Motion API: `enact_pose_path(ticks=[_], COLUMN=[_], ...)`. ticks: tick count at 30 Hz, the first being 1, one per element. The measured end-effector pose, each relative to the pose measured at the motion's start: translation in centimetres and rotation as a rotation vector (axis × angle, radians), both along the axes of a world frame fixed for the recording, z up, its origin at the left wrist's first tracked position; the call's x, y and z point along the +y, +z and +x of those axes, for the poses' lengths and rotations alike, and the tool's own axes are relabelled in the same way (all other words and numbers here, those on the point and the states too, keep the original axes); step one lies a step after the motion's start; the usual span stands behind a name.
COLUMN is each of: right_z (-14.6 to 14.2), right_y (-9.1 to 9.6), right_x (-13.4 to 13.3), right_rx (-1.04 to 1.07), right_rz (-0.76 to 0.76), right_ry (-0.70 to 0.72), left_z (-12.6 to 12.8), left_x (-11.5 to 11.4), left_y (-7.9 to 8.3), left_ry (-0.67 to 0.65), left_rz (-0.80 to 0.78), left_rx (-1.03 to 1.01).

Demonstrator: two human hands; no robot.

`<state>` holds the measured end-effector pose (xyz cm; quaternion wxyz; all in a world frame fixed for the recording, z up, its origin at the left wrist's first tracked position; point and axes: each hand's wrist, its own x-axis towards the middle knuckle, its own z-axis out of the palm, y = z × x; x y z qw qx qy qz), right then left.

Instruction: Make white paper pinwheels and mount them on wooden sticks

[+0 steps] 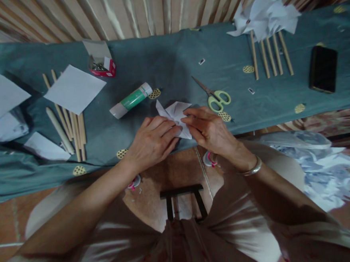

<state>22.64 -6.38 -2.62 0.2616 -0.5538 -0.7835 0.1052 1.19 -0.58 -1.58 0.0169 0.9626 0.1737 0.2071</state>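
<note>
A folded white paper pinwheel (175, 112) lies at the near edge of the blue-green cloth (164, 60) that covers the table. My left hand (153, 142) rests on its left side, fingers pressed together onto the paper. My right hand (209, 128), a metal bangle on its wrist, pinches the paper's middle from the right. A green-and-white glue stick (131, 100) lies just behind the paper, to the left. Green-handled scissors (214, 95) lie to the right of it, closed.
Wooden sticks (73, 128) and white paper squares (74, 88) lie at the left, with a small red box of pins (101, 64). Finished pinwheels on sticks (268, 36) and a black phone (323, 68) sit at the right. Paper scraps (324, 168) are piled on the floor.
</note>
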Motion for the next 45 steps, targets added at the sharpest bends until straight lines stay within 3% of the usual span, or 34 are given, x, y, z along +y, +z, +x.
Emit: enact_pose_path(ticks=[8,13,18,27,45], right_z=[-0.2,-0.2,-0.2,-0.4,-1.0], right_y=[-0.2,-0.2,-0.2,-0.5,-0.7], right_x=[0.0,0.0,0.1,0.1,0.1], right_rx=[0.014,0.031,0.024,0.044,-0.052], right_rz=[0.032,0.035,0.047,0.040,0.087], right_ry=[-0.002,-0.006,-0.001,-0.021,-0.014], left_z=[-0.4,-1.2,-1.1,-0.6,-0.6], left_x=[0.8,2.3,2.3,2.1,2.5], left_y=[-0.2,-0.9,-1.3,-2.1,-2.0], left_ry=[0.020,0.130,0.134,0.104,0.084], left_rz=[0.025,-0.148,-0.273,-0.177,-0.263], left_rx=[-0.114,-0.146,-0.120,-0.136,-0.157])
